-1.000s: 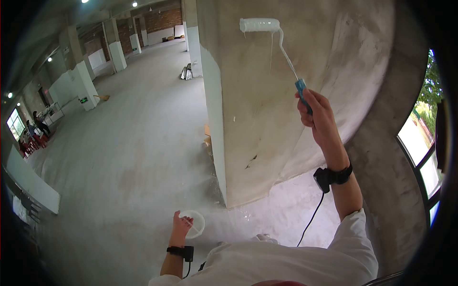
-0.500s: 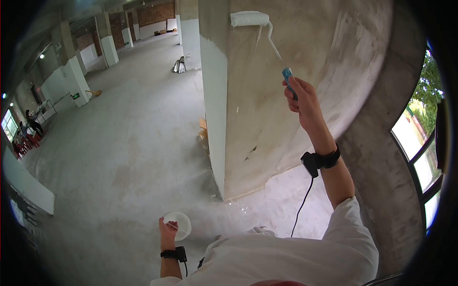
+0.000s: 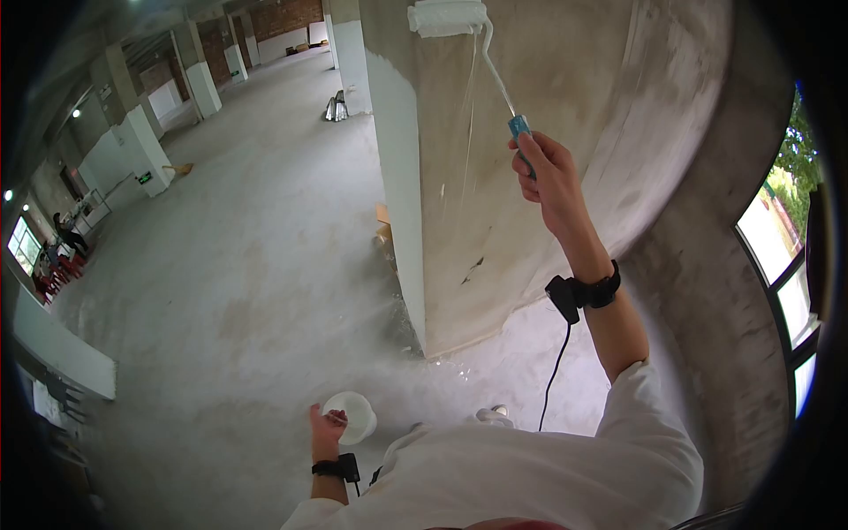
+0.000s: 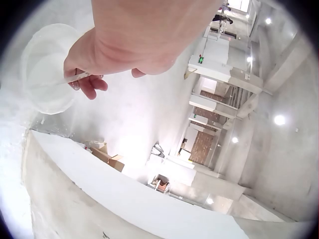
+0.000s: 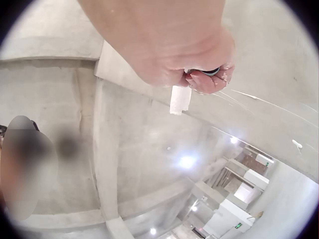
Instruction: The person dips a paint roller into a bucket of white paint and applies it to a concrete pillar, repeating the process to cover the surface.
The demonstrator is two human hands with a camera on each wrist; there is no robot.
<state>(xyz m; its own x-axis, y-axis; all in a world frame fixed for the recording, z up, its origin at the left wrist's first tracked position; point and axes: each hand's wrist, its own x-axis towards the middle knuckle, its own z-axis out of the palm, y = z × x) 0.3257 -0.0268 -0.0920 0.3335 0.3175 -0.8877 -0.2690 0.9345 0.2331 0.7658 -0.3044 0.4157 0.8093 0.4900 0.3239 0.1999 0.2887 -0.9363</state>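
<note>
My right hand [image 3: 552, 181] grips the blue handle of a paint roller [image 3: 518, 126] and holds it high against the bare grey-brown wall [image 3: 530, 265]. The white-coated roller sleeve [image 3: 447, 18] lies close to the wall's left corner, and thin white drips run down below it. In the right wrist view, white specks dot the fingers [image 5: 207, 82]. Low on the left, my left hand [image 3: 327, 430] holds a white bucket [image 3: 360, 417] by its thin handle [image 4: 76, 78], its fingers curled round it. The bucket hangs beside the hand, its inside whitish.
The adjoining wall face [image 3: 397, 177] is painted white up to a ragged edge. Cardboard boxes [image 3: 382, 231] lie at its foot. A black cable [image 3: 552, 380] hangs from the right wrist camera. Windows [image 3: 773, 238] stand at right; people and red stools [image 3: 62, 269] are far left.
The roller and my right hand have shifted up and left along the wall, towards the corner. The drips beneath the sleeve are longer. My left hand keeps hold of the bucket.
</note>
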